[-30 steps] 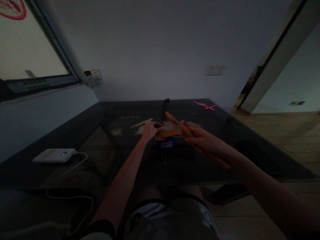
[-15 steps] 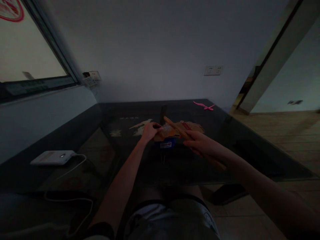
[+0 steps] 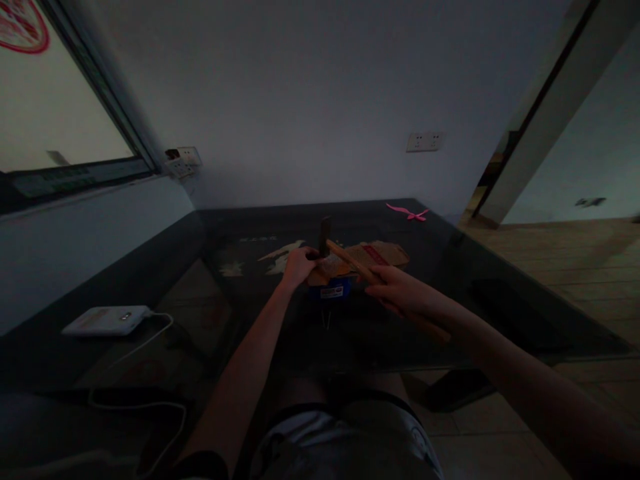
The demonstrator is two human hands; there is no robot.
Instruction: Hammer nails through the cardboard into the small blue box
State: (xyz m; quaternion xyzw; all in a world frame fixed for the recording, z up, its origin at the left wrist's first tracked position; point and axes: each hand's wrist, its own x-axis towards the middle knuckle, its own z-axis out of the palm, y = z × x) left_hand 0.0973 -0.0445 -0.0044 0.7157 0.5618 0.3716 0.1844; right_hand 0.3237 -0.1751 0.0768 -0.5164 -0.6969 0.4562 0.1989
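My right hand [image 3: 400, 288] is wrapped round the wooden handle of a hammer [image 3: 353, 259]. The dark hammer head [image 3: 325, 235] is just above a piece of brown cardboard [image 3: 385, 253], close to my left fingertips. My left hand [image 3: 299, 267] is at the cardboard's left end, thumb and forefinger pinched together. Whatever sits between those fingertips is too small and dark to make out. Under the cardboard shows a blue box [image 3: 336, 291] with a white label. Both stand on a dark glass-topped table [image 3: 260, 333].
A white power bank [image 3: 105, 321] with a white cable [image 3: 143, 343] lies at the left. Near the back right edge is a pink ribbon-like thing [image 3: 411, 215]. A flat black object [image 3: 515, 313] rests on the right side. The wall [image 3: 300, 100] rises behind the table.
The hammer head has come down slightly toward the cardboard and my left fingertips. My left hand stays in about the same place.
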